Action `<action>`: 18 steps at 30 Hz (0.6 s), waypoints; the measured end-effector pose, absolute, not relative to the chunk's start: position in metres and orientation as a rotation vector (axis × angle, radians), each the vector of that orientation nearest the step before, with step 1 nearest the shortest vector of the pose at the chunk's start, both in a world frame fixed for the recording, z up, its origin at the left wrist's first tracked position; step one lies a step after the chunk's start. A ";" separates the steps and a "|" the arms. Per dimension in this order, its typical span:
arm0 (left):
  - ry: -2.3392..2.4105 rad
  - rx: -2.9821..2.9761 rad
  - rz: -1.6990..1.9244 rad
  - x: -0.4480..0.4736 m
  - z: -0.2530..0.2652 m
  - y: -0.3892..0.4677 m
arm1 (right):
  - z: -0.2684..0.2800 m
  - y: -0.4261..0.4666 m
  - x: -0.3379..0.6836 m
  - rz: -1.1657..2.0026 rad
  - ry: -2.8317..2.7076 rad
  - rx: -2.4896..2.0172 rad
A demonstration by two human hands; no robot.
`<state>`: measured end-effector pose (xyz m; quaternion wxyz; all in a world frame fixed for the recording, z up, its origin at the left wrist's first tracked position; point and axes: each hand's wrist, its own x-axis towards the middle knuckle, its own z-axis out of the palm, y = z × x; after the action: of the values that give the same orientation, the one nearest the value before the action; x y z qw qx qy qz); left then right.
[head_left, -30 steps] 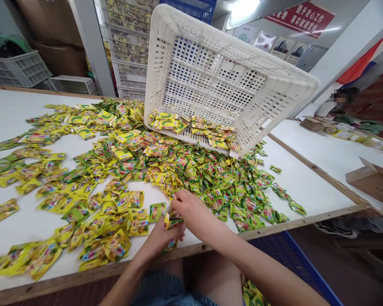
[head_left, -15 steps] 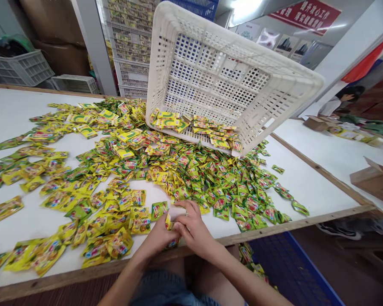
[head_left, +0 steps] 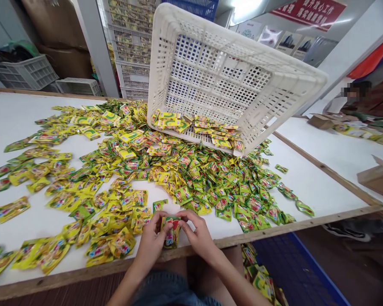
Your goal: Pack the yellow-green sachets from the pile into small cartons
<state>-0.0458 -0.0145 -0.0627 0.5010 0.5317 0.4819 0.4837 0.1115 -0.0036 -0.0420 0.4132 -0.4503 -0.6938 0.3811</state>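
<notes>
Near the table's front edge, my left hand [head_left: 153, 236] and my right hand [head_left: 196, 233] hold a small box [head_left: 171, 233] between them. Its printed front is green, red and yellow, and a white flap [head_left: 171, 208] stands up at the top. Both thumbs press on the front; the other fingers are partly hidden behind it. Just behind the hands lies a green packet [head_left: 160, 205]. Yellow packets [head_left: 110, 246] are heaped to the left of my left hand. Green packets [head_left: 225, 204] spread out beyond my right hand.
A white perforated crate [head_left: 220, 68] lies tipped on the pile, with several flat yellow boxes [head_left: 169, 120] inside. Wooden strips edge the white table [head_left: 306, 182]. Below right is a blue crate [head_left: 293, 263] near more packets [head_left: 258, 276]. A person [head_left: 351, 95] is at the far right.
The box has turned so that its printed front faces me, with the flap upright. My hands have moved from close together to either side of it.
</notes>
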 end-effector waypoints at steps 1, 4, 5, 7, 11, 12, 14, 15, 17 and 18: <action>1.186 1.319 1.148 -0.048 -0.062 -0.013 | -0.040 -0.001 0.111 0.948 -1.768 -1.128; 1.214 1.370 1.116 -0.053 -0.062 -0.012 | -0.039 0.006 0.109 0.944 -1.807 -1.114; 1.205 1.372 1.125 -0.054 -0.062 -0.012 | -0.039 0.008 0.107 0.951 -1.813 -1.108; 1.181 1.325 1.198 -0.053 -0.062 -0.014 | -0.042 0.010 0.104 0.971 -1.785 -1.108; 1.186 1.260 1.302 -0.051 -0.058 -0.016 | -0.044 0.008 0.100 0.981 -1.670 -1.115; 1.197 1.307 1.274 -0.052 -0.056 -0.017 | -0.043 0.006 0.100 0.974 -1.685 -1.103; 1.219 1.410 1.206 -0.054 -0.051 -0.017 | -0.039 0.004 0.101 0.956 -1.753 -1.076; 1.227 1.434 1.188 -0.055 -0.048 -0.017 | -0.036 0.003 0.102 0.949 -1.780 -1.068; 1.238 1.426 1.182 -0.056 -0.044 -0.018 | -0.033 0.002 0.102 0.935 -1.787 -1.075; 1.242 1.413 1.181 -0.056 -0.043 -0.017 | -0.032 0.002 0.101 0.927 -1.780 -1.086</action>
<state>-0.0564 -0.0175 -0.0426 0.4441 0.5698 0.5010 0.4766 0.1012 0.0023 -0.0323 0.4168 -0.4326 -0.7091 0.3691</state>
